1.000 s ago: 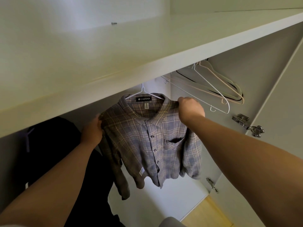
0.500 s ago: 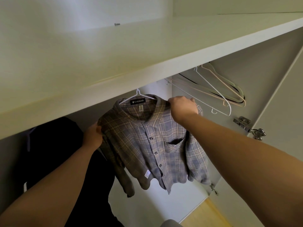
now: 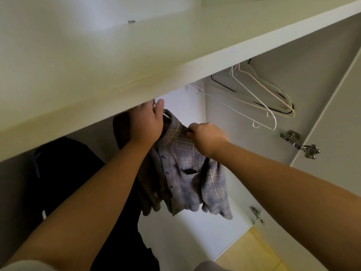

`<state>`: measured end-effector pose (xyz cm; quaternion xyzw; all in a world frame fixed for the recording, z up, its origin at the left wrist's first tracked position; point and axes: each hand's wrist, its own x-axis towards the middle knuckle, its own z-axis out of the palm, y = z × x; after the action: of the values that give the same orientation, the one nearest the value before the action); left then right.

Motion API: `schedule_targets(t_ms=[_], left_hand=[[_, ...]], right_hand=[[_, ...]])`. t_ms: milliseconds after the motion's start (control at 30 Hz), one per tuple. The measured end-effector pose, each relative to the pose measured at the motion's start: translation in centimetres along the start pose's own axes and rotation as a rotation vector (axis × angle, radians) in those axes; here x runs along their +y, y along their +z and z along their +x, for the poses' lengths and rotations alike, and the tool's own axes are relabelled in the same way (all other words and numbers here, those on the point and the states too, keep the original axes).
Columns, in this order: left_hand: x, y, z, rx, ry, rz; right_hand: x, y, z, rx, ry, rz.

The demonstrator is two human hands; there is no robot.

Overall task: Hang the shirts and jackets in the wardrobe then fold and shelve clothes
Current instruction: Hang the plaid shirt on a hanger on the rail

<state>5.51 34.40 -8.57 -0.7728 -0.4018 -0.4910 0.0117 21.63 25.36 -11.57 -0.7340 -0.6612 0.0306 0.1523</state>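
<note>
A grey-brown plaid shirt (image 3: 195, 180) hangs on a white hanger under the wardrobe's upper shelf (image 3: 136, 61). The shirt is turned edge-on toward the left. My left hand (image 3: 146, 124) grips the hanger's neck (image 3: 165, 115) at the collar, right below the shelf edge; the hook is hidden. My right hand (image 3: 207, 137) pinches the shirt's right shoulder. The rail is not visible.
Dark garments (image 3: 64, 184) hang at the left, close beside the shirt. Several bare hangers (image 3: 259, 98) hang at the right. The wardrobe door (image 3: 336, 153) stands open on the right, with metal hinges (image 3: 298, 141). Wooden floor (image 3: 254, 251) shows below.
My left hand rose from the shirt's left shoulder to the hanger's neck. The shirt swung from facing me to edge-on and shifted left toward the dark garments. My right hand followed on the shoulder.
</note>
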Motion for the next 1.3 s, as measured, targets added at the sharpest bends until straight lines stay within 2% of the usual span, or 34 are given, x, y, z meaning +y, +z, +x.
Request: schedule_targets(t_ms=[100,167,367,533,767,867,900,967,1100,1200,1300], left_hand=[[0.9,0.4,0.7,-0.048,-0.202,-0.027],[0.5,-0.3,0.9,-0.022,-0.268,-0.025],[-2.1,-4.1,-0.8,0.024,-0.358,0.071],[-4.6,-8.6,-2.4,0.06,-0.388,0.213],[-4.8,-12.7,-4.2,0.102,-0.475,0.393],[-2.4,-12.6,-4.4,0.262,-0.43,0.39],[-1.2,-12.0,-4.5,0.254,-0.398,0.372],[1.2,-9.6,-4.6,0.134,-0.357,0.288],[5.8,-2.6,-4.1,-0.208,-0.388,0.081],[9.2,2.9,-3.5,-0.424,-0.413,-0.106],[12.9,7.6,-2.4,-0.562,-0.544,-0.331]], right_hand=[[-0.5,0.4,-0.7,-0.086,-0.036,0.103],[-1.6,0.8,-1.2,-0.147,-0.077,0.157],[-7.0,2.7,-2.8,-0.228,-0.222,0.312],[-11.5,3.0,-4.2,-0.257,-0.49,0.267],[-14.5,4.1,-4.8,-0.35,-0.581,0.364],[-12.0,4.4,-5.2,-0.237,-0.463,0.497],[-10.6,4.4,-5.2,-0.186,-0.381,0.53],[-7.6,4.4,-4.9,-0.072,-0.168,0.6],[-0.6,3.1,-4.0,0.181,0.27,0.793],[4.9,1.4,-4.8,0.392,0.46,0.786],[10.2,-0.1,-6.0,0.521,0.578,0.762]])
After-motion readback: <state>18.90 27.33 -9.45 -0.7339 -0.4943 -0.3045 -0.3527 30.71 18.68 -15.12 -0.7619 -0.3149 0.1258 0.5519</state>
